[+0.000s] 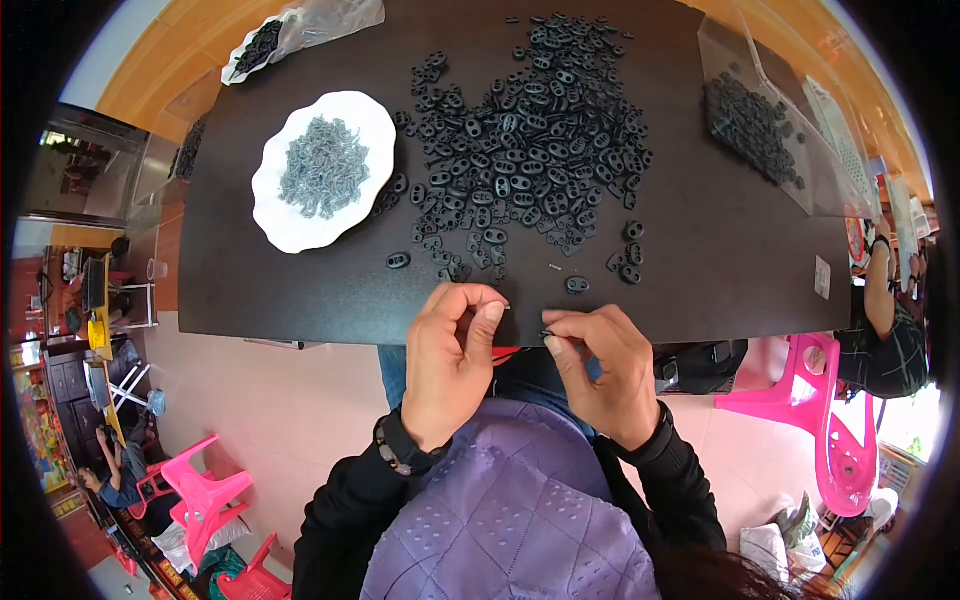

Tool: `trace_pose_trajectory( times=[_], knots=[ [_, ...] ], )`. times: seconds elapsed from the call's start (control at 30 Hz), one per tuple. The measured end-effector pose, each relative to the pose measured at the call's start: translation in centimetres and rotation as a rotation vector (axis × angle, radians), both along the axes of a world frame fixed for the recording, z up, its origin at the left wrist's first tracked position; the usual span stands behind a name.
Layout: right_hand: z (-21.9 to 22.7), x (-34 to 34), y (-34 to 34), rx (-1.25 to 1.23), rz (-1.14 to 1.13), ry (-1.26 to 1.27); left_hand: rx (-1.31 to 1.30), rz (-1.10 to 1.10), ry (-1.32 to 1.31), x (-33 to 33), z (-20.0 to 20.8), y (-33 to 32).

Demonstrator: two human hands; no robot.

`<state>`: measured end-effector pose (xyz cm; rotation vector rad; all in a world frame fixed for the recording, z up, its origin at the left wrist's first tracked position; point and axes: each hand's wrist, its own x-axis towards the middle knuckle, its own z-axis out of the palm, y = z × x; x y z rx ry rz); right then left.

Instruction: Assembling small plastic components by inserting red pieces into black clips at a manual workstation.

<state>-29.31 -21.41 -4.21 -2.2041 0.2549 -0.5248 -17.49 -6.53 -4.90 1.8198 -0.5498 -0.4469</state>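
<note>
My left hand (452, 350) is at the table's front edge, thumb and forefinger pinching a tiny pale piece that looks like a small spring. Opposite it, my right hand (606, 362) pinches a small black plastic piece (546, 335), mostly covered by the fingertips. The hands are a little apart. Just beyond them lie a black two-hole cord lock (577, 285) and a loose small spring (556, 267). A large heap of black cord lock parts (530, 140) spreads over the middle of the table. To its left, a wavy-edged white plate (278, 225) holds a pile of small springs (325, 168).
At the table's right, a clear plastic bag (790, 165) has spilling black parts. Another bag (330, 22) with black pieces lies at the far left corner. A pink chair (800, 385) and a person's arm (880, 285) are at right. Pink stools (205, 490) stand at lower left.
</note>
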Motion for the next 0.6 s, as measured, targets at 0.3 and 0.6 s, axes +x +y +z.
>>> trace_pose_trajectory(
  times=[0.3, 0.6],
  knots=[
    [1.4, 0.6, 0.8, 0.549, -0.119, 0.121, -0.15, -0.068, 0.393, -1.1, 1.1, -0.1],
    [1.2, 0.5, 0.7, 0.521, -0.12, 0.136, -0.069, -0.13, 0.256, -1.2, 0.3, 0.4]
  ],
)
